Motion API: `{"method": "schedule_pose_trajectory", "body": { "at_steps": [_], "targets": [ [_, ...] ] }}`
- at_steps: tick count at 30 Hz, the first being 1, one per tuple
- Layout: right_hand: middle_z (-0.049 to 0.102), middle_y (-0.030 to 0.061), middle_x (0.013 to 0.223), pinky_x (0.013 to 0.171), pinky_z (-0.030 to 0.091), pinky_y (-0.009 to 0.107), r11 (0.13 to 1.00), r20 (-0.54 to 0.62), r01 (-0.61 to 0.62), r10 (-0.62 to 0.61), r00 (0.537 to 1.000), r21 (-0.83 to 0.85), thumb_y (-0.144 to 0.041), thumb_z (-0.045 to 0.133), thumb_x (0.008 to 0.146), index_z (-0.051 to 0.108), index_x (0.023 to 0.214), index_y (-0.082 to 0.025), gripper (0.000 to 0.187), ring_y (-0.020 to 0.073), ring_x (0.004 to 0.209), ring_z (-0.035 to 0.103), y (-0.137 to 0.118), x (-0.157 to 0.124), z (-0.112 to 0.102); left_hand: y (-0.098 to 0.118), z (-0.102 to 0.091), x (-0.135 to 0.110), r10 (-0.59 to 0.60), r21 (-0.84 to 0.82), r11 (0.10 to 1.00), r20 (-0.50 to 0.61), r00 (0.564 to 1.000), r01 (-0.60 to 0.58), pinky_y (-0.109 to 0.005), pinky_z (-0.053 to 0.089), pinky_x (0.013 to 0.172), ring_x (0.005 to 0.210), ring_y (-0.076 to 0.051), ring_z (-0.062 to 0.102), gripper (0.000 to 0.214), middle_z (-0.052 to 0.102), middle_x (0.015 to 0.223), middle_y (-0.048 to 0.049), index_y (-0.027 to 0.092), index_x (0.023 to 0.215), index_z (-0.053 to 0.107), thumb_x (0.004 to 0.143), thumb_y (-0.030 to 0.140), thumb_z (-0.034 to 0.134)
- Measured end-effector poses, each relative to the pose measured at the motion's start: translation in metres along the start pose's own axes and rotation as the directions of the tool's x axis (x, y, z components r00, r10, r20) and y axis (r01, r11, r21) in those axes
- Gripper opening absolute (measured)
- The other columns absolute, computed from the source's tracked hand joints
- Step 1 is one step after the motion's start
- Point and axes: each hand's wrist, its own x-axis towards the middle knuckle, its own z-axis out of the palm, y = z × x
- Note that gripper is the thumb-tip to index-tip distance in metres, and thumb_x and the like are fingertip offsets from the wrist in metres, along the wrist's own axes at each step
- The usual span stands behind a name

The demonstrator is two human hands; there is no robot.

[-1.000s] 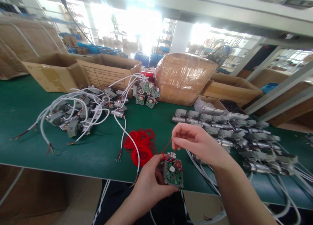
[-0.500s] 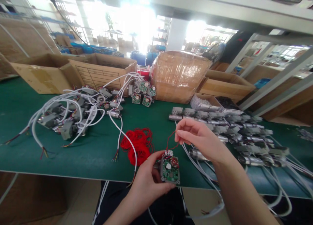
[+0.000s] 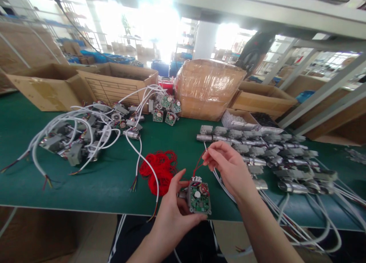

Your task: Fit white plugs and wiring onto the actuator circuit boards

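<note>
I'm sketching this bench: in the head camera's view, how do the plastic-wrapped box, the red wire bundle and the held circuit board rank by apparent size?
1. Plastic-wrapped box
2. Red wire bundle
3. Held circuit board

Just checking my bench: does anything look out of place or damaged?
No damage is evident. One round white cable lies across the loose heap of thin red strands near the left hand; that overlap looks slightly untidy and might snag.

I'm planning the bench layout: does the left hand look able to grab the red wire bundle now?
Probably not freely: the left hand holds the circuit-board unit, though the red wire bundle lies close by, a white cable across it.
</note>
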Motion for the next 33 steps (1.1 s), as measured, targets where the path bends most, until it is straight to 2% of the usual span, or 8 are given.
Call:
{"method": "schedule_pose_trajectory", "body": {
  "at_steps": [4, 9, 13, 16, 19, 21, 28, 33],
  "targets": [
    [0.070, 0.0003, 0.071, 0.051, 0.044, 0.021, 0.998, -0.077, 0.044, -0.040, 0.996, 0.051, -0.043, 0.077, 0.079, 0.061, 0.081, -0.020, 0.027, 0.0112, 0.059, 0.061, 0.005, -0.004, 0.000, 0.014, 0.004, -0.002, -0.079, 0.002, 0.997, 0.001, 0.997, 0.079, -0.018, 0.045, 0.031, 0.041, -0.008, 0.059, 0.116, 0.062, 0.133, -0.0157, 0.029, 0.154, 0.023, 0.059, 0.020, 0.090],
    [0.069, 0.0010, 0.071, 0.052, 0.046, 0.023, 0.994, -0.176, 0.082, -0.068, 0.982, 0.071, -0.043, 0.077, 0.080, 0.062, 0.081, -0.021, 0.026, 0.0126, 0.061, 0.060, 0.006, -0.007, -0.011, 0.026, 0.008, -0.012, -0.182, 0.015, 0.983, 0.065, 0.981, 0.181, -0.018, 0.051, 0.033, 0.048, -0.009, 0.061, 0.109, 0.062, 0.136, -0.0165, 0.027, 0.154, 0.025, 0.063, 0.020, 0.085],
    [0.069, 0.0002, 0.072, 0.056, 0.047, 0.024, 0.990, -0.202, 0.108, -0.087, 0.976, 0.094, -0.043, 0.076, 0.081, 0.061, 0.081, -0.022, 0.026, 0.0130, 0.063, 0.060, 0.005, -0.007, -0.018, 0.022, 0.019, -0.008, -0.201, 0.067, 0.979, 0.137, 0.970, 0.193, -0.017, 0.043, 0.028, 0.050, -0.012, 0.064, 0.108, 0.063, 0.137, -0.0163, 0.027, 0.155, 0.026, 0.064, 0.021, 0.084],
    [0.067, -0.0010, 0.071, 0.058, 0.047, 0.025, 0.986, -0.210, 0.120, -0.094, 0.973, 0.112, -0.041, 0.076, 0.082, 0.060, 0.081, -0.023, 0.024, 0.0129, 0.063, 0.060, 0.002, -0.007, -0.021, 0.026, 0.032, 0.004, -0.160, 0.303, 0.947, 0.172, 0.972, 0.102, -0.021, 0.047, 0.037, 0.054, -0.017, 0.067, 0.084, 0.072, 0.120, -0.0119, 0.023, 0.145, 0.047, 0.070, 0.025, 0.084],
    [0.067, -0.0009, 0.070, 0.058, 0.045, 0.024, 0.980, -0.218, 0.115, -0.078, 0.973, 0.164, -0.040, 0.078, 0.079, 0.061, 0.079, -0.022, 0.024, 0.0123, 0.063, 0.060, 0.002, -0.004, -0.022, 0.039, 0.044, 0.018, -0.044, 0.627, 0.771, 0.230, 0.972, -0.114, -0.028, 0.055, 0.061, 0.072, -0.026, 0.073, 0.042, 0.077, 0.091, -0.0079, 0.018, 0.119, 0.069, 0.081, 0.030, 0.080],
    [0.068, -0.0007, 0.070, 0.057, 0.043, 0.023, 0.976, -0.224, 0.111, -0.067, 0.972, 0.188, -0.039, 0.079, 0.077, 0.062, 0.079, -0.022, 0.025, 0.0120, 0.063, 0.059, 0.004, -0.002, -0.023, 0.049, 0.050, 0.026, -0.003, 0.721, 0.665, 0.265, 0.964, -0.196, -0.031, 0.055, 0.071, 0.081, -0.029, 0.073, 0.025, 0.076, 0.085, -0.0082, 0.018, 0.106, 0.073, 0.085, 0.031, 0.077],
    [0.066, -0.0009, 0.069, 0.056, 0.043, 0.023, 0.963, -0.215, 0.098, -0.043, 0.976, 0.252, -0.038, 0.080, 0.073, 0.061, 0.077, -0.021, 0.025, 0.0118, 0.062, 0.058, 0.012, 0.007, -0.023, 0.057, 0.050, 0.031, 0.089, 0.712, 0.641, 0.301, 0.949, -0.286, -0.032, 0.049, 0.071, 0.079, -0.030, 0.071, 0.009, 0.074, 0.079, -0.0070, 0.019, 0.080, 0.073, 0.082, 0.024, 0.080],
    [0.062, -0.0030, 0.063, 0.052, 0.039, 0.021, 0.944, -0.193, 0.074, -0.011, 0.981, 0.321, -0.038, 0.081, 0.070, 0.060, 0.075, -0.021, 0.028, 0.0093, 0.055, 0.052, 0.014, 0.011, -0.023, 0.056, 0.031, 0.039, 0.281, 0.602, 0.725, 0.185, 0.942, -0.335, -0.028, 0.044, 0.065, 0.068, -0.021, 0.063, 0.019, 0.067, 0.072, -0.0036, 0.018, 0.075, 0.068, 0.093, 0.020, 0.061]
  ]
}}
